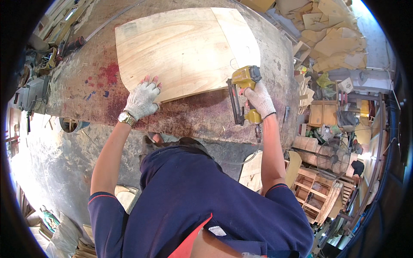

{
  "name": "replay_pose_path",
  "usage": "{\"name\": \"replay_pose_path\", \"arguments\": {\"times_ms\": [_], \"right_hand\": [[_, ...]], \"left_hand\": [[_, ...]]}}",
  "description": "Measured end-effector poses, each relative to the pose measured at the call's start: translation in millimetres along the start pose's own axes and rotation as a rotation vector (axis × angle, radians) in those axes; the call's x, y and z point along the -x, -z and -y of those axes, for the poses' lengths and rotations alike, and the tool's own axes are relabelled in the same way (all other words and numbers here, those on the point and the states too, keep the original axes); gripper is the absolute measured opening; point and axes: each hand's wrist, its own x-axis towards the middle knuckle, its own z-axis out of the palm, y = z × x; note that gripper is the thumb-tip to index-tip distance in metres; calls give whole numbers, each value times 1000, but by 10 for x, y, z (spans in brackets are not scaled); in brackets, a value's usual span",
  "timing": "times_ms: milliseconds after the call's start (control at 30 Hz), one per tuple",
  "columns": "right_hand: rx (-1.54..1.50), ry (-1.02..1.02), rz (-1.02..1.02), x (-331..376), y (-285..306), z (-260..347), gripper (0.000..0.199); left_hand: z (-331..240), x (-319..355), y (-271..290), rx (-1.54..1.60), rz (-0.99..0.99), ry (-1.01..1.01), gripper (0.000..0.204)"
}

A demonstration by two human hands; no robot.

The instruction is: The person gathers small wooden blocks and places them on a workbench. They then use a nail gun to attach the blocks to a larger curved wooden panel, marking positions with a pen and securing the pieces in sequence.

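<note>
A pale wooden panel (172, 47) with a seam near its right end lies on the worn workbench (94, 64). My left hand (144, 99), in a white fingertip-less knit glove, rests on the panel's near left corner with its fingers spread. In my gloved right hand (260, 101) is a yellow pneumatic nail gun (246, 78) with a black magazine. Its nose is at the panel's near edge, toward the right; whether it touches cannot be made out. An air hose (245, 162) trails from the bottom of its handle toward my body.
Tools and a grey case (33, 93) crowd the bench's left end. Cut board scraps (340, 43) are heaped at the far right. A fan (333, 158) and a slatted wooden frame (316, 193) stand on the right. Red and blue stains mark the bench top.
</note>
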Motion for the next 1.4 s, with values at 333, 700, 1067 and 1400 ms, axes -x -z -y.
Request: {"name": "replay_pose_path", "arguments": {"times_ms": [333, 700, 1067, 1400], "right_hand": [[-17, 8, 116, 89, -368, 96, 43], [116, -13, 87, 122, -457, 239, 41], [53, 63, 160, 343, -827, 449, 36], [184, 42, 133, 367, -995, 555, 45]], "left_hand": [[13, 12, -25, 1, -145, -70, 71], [20, -1, -48, 30, -28, -21, 72], [9, 6, -56, 17, -70, -33, 69], [7, -11, -17, 3, -20, -47, 70]]}}
